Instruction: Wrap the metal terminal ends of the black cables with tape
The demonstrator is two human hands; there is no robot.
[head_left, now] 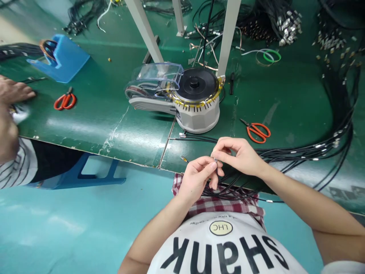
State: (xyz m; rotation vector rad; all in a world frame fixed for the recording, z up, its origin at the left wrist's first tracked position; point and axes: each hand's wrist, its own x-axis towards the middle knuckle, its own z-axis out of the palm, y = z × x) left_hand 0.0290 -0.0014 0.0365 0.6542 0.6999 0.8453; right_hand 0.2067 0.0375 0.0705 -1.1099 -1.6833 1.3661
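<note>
My left hand (198, 177) and my right hand (238, 155) meet over the bench's front edge, both closed in a pinch. Between their fingertips is a small pale piece (215, 160), too small to name and mostly hidden by the fingers. Thin black cables (288, 154) run from the right, under my right hand and wrist, and some drape over my lap. Several carry white tags. Left of my right hand, cable ends (196, 137) lie on the bench. A metal-tipped connector (184, 158) shows just beyond my left hand.
A round tape dispenser (198, 114) stands ahead between white posts (228, 38). Red-handled snips (258, 132) lie to its right, another pair (65, 101) to the left. A blue holder (61, 62) and a co-worker's hand (14, 90) are far left. Cable bundles (339, 95) curve along the right.
</note>
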